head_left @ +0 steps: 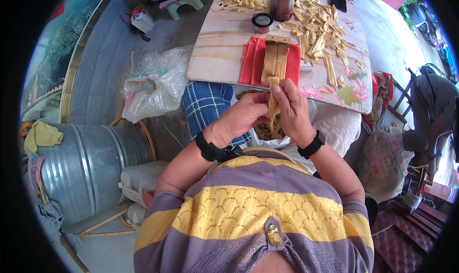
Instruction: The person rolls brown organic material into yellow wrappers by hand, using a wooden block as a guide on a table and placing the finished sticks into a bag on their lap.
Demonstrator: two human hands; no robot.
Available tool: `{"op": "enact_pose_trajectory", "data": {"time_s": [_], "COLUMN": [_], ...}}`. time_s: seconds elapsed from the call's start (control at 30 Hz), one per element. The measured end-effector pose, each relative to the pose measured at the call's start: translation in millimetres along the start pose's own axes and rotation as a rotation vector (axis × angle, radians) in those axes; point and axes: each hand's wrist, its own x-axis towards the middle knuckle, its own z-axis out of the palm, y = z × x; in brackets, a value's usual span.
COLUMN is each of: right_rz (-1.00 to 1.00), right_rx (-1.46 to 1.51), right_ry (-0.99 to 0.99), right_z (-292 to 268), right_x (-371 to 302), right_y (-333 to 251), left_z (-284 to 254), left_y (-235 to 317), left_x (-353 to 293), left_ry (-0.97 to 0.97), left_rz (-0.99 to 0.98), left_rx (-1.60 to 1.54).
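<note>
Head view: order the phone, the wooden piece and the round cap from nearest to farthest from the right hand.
1. Wooden piece: on the red cloth, just ahead of the right hand.
2. Round cap: farther up the table, to the left.
3. Phone: farthest, toward the right.

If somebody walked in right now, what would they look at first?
Probably the yellow strip held by the left hand and the right hand, in the middle of the picture. Just beyond is the bright red cloth on the table, with yellow pieces scattered farther back. Over on the left, the big silvery drum might catch the eye too.
</note>
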Motion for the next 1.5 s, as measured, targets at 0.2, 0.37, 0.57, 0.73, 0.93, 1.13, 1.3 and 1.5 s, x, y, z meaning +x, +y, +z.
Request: {"op": "enact_pose_trajectory", "data": {"time_s": [0.2,0.37,0.57,0.73,0.93,1.13,1.3,1.5], "right_rz": [0.712,0.770,0.047,-0.090,0.328,0.497,0.542,0.808], "right_rx": [1.070,1.221,-0.036,-0.129,0.494,0.727,0.817,1.029], "right_ry": [-0.026,-0.425,-0.200,-0.170,-0.267,-0.277,-0.144,0.061], "right_z": [6.0,-11.0,-14.9,-22.2,-30.7,-24.3,-23.4,-47.6], "right_x": [-2.5,-3.9,-5.0,-7.9,-4.2,-4.4,3.0,10.9], "right_y": [9.8,-0.1,-9.2,-23.9,-25.6,-16.8,-13.1,13.0], "left_z": [-0.8,8.3,0.0,6.1,-0.6,5.4,18.6,1.6], "left_y": [12.5,20.9,13.3,12.5,24.4,9.2,4.4,19.5], "left_x": [-6.3,-0.2,-5.4,-10.9,-9.0,-8.8,-4.0,-4.8], "left_ry": [0.359,0.332,0.186,0.013,-0.099,0.239,0.292,0.217], "left_rz": [0.946,0.951,0.555,0.289,0.274,0.460,0.648,0.553], "left_rx": [1.241,0.999,0.772,0.149,0.094,0.408,0.427,0.268]}}
